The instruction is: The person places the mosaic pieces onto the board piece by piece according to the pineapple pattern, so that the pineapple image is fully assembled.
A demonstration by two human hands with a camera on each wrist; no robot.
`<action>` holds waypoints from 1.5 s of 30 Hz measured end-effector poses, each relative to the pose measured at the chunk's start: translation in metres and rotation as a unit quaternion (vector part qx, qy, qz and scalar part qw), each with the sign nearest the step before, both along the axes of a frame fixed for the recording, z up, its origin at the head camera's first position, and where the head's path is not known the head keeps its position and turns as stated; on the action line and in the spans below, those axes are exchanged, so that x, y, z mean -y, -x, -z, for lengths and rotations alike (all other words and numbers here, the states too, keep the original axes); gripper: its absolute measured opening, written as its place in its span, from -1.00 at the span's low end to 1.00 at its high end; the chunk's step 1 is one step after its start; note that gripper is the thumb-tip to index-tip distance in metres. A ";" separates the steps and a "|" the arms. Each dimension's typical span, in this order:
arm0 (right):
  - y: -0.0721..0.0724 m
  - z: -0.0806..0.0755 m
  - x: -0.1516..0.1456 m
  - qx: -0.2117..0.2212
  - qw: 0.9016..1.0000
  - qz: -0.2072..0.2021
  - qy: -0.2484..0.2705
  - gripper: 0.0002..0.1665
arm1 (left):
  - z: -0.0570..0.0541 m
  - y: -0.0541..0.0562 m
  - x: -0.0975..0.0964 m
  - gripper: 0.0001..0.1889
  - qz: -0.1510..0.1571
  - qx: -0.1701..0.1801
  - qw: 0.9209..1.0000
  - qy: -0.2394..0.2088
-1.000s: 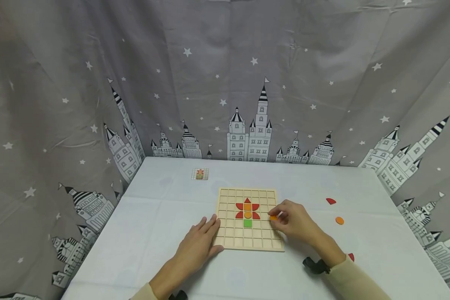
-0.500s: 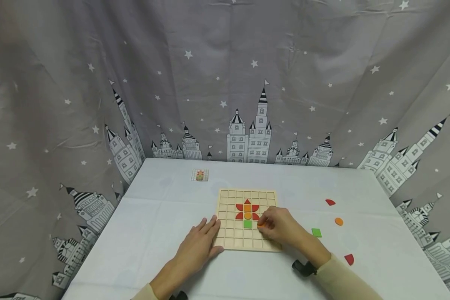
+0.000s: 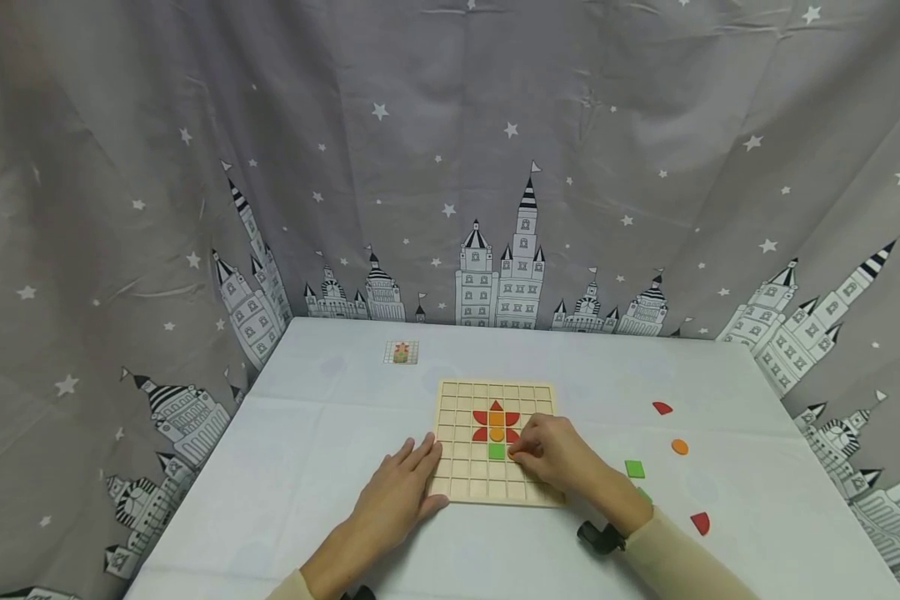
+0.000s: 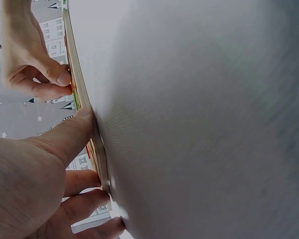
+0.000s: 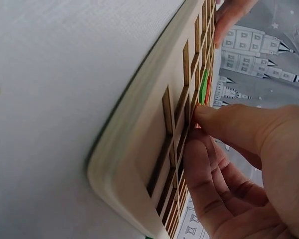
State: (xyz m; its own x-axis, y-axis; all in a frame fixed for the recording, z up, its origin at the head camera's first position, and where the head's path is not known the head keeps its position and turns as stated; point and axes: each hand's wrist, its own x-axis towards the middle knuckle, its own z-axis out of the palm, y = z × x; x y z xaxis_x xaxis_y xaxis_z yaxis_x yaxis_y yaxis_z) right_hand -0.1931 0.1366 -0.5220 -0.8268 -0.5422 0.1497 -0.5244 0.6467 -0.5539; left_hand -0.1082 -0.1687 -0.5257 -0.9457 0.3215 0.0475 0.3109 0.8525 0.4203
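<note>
A square wooden grid board (image 3: 461,490) lies on the white table. In its middle, red petal pieces (image 3: 481,417) and a red triangle (image 3: 497,407) surround orange pieces (image 3: 497,419), with a green square (image 3: 497,452) below. My right hand (image 3: 562,454) pinches a small orange tile (image 3: 512,452) between thumb and fingers, right beside the green square; the fingers hide most of it. In the right wrist view, the thumb tip is down at the grid's ridges. My left hand (image 3: 396,493) rests with fingers extended along the board's left edge, its thumb at the near corner.
Right of the board lie a red quarter piece (image 3: 662,407), an orange disc (image 3: 679,447), a green square tile (image 3: 634,469) and another red quarter piece (image 3: 701,523). Another green piece (image 3: 644,495) peeks out past the right wrist. A pattern card (image 3: 401,352) lies at the back left.
My right hand has carried the orange tile left and nearer me, from the board's right edge to beside the green square. Green tiles right of the board have come into view. My left hand stays put.
</note>
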 end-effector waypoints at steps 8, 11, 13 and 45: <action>0.002 0.001 0.002 0.002 1.000 -0.006 0.011 -0.89 | 0.000 -0.001 0.000 -0.16 0.000 0.001 1.000 -0.003; 0.002 0.000 0.002 0.003 1.000 -0.008 0.011 -0.89 | 0.000 -0.002 0.000 -0.16 0.001 -0.001 1.000 -0.003; 0.002 -0.001 0.002 0.004 1.000 -0.008 0.011 -0.89 | 0.000 -0.001 0.000 -0.17 0.001 -0.003 1.000 -0.002; -0.019 -0.014 -0.108 -0.039 0.987 0.154 -0.020 -0.68 | -0.002 0.000 -0.001 -0.14 -0.001 0.012 1.000 0.008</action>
